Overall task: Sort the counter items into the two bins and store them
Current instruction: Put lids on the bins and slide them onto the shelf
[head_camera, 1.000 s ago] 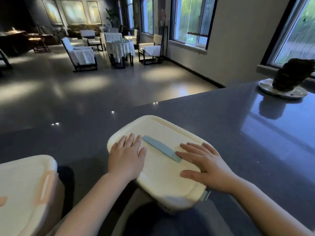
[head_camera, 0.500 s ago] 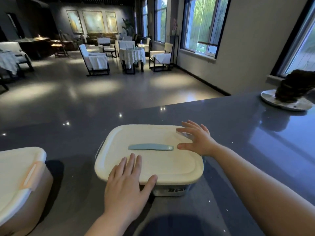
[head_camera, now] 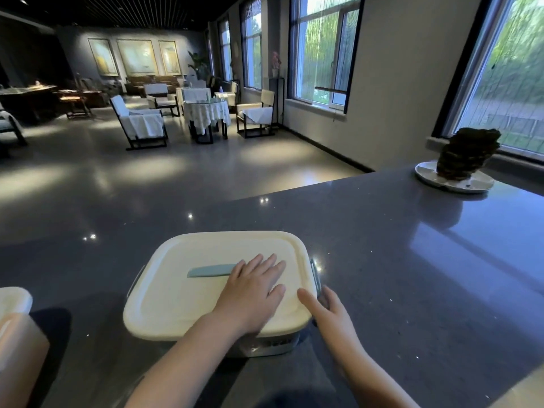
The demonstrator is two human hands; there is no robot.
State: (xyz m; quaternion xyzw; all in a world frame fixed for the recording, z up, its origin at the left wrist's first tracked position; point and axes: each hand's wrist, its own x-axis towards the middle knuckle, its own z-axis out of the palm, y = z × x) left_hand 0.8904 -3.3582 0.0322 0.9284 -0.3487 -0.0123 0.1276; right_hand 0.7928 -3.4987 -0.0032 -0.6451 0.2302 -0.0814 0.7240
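Pressing flat, your left hand point(head_camera: 253, 293) lies open on the bin lid point(head_camera: 182, 293); your right hand point(head_camera: 329, 312) grips its side latch point(head_camera: 315, 270).

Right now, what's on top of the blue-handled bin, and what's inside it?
On the cream lid: the left hand lies flat, covering one end of the blue handle. The right hand is at the right side latch. The lid hides the contents.

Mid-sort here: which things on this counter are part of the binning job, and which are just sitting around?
Job:
blue-handled bin, lid on, left hand flat on the lid
right hand at its right-side latch
second bin, at the left edge

Lying about:
plate with a dark lump, far right
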